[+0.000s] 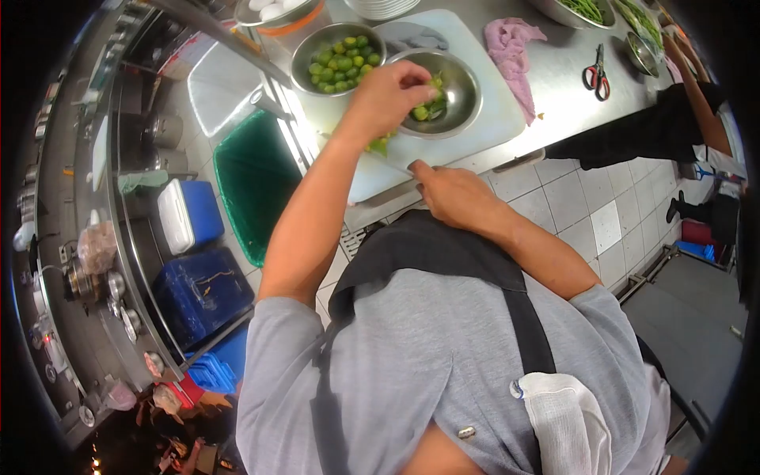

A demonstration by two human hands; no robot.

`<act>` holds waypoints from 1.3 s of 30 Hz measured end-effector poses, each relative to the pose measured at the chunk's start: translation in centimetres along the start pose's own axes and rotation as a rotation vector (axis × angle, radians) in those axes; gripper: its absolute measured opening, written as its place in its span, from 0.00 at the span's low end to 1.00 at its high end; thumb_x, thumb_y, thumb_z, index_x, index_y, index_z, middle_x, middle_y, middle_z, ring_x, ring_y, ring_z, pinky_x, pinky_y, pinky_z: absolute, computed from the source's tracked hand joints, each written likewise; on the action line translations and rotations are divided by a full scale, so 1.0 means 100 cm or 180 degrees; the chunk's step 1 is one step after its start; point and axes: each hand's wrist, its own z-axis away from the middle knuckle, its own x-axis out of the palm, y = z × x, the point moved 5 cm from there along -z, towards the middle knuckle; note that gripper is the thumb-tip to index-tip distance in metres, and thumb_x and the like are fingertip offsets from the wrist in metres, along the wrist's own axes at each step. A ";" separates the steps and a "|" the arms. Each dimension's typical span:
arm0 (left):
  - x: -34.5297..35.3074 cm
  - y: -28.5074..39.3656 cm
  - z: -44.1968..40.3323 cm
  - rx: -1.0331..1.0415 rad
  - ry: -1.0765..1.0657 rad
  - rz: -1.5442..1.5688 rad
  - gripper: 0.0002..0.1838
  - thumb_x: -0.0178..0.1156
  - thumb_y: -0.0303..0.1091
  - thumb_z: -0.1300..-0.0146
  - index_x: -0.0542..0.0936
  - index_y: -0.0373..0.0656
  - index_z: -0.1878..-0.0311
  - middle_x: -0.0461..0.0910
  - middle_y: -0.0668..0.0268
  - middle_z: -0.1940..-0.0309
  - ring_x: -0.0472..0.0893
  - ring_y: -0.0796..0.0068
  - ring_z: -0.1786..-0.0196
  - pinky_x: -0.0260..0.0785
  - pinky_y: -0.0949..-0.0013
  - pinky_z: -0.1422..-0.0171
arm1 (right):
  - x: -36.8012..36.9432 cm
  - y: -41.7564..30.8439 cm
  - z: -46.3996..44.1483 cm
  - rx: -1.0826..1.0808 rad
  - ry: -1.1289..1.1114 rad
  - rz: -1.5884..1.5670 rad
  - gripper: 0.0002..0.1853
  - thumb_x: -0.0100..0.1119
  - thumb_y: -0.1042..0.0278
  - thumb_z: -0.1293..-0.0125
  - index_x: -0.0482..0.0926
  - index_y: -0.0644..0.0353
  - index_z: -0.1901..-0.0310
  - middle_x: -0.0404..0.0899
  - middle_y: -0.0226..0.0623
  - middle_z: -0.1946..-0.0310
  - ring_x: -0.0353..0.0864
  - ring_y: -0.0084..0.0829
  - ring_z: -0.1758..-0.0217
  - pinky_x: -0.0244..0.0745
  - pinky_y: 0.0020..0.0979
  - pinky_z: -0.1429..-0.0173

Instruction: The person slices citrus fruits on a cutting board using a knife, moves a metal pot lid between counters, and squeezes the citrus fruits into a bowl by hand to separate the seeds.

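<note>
Nearest is the right hand (457,198), one of two hands, at the near edge of the one white cutting board (503,119); its fingers are curled closed, and what they hold I cannot tell. A little farther and to the left, some cut green pieces (378,146) lie on the board, partly hidden, so I cannot count them. The left hand (381,99) is above them, half closed, its thumb and fingers bent over the left side of one steel bowl (469,95). Its fingertips are at the small green fruits (426,109) in this bowl; whether it grips one, I cannot tell. The fruits there are several, in a small heap. Farther left stands a second steel bowl (298,65), with more than twenty whole green fruits (340,63), one or two rather yellow. To the right there are one pink cloth (511,59), partly on the board, and one pair of scissors (598,79) with red and black handles. At the far side are one stack of white plates (382,6) and, farther right, one bowl of green vegetables (582,9).
</note>
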 end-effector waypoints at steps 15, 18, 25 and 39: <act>-0.035 -0.086 0.159 0.0092 0.1609 -0.1422 0.11 0.71 0.26 0.42 0.83 0.41 0.56 0.84 0.56 0.60 0.81 0.51 0.53 0.72 0.52 0.46 | -0.002 0.013 -0.008 0.0081 0.0151 -0.0412 0.13 0.56 0.66 0.24 0.66 0.60 0.46 0.83 0.59 0.65 0.81 0.66 0.59 0.72 0.62 0.56; -0.030 -0.083 0.160 0.0495 0.1735 -0.1634 0.12 0.71 0.24 0.44 0.83 0.42 0.57 0.84 0.58 0.60 0.80 0.50 0.53 0.70 0.52 0.45 | -0.008 0.003 -0.004 0.0021 0.0221 -0.0431 0.14 0.56 0.66 0.24 0.66 0.60 0.45 0.83 0.58 0.64 0.81 0.66 0.59 0.72 0.62 0.56; -0.033 -0.086 0.160 0.0346 0.1792 -0.1476 0.10 0.71 0.24 0.43 0.83 0.41 0.58 0.83 0.58 0.62 0.80 0.51 0.54 0.70 0.53 0.47 | -0.014 -0.012 -0.001 0.0025 0.0109 -0.0466 0.13 0.56 0.66 0.24 0.67 0.59 0.44 0.84 0.57 0.63 0.82 0.65 0.59 0.73 0.60 0.56; -0.029 -0.087 0.155 0.0314 0.1928 -0.1431 0.10 0.72 0.25 0.43 0.84 0.40 0.59 0.84 0.58 0.62 0.80 0.50 0.55 0.71 0.53 0.47 | -0.028 -0.012 0.018 0.0277 -0.0354 -0.0257 0.14 0.56 0.66 0.24 0.68 0.60 0.43 0.84 0.58 0.61 0.82 0.65 0.57 0.74 0.59 0.52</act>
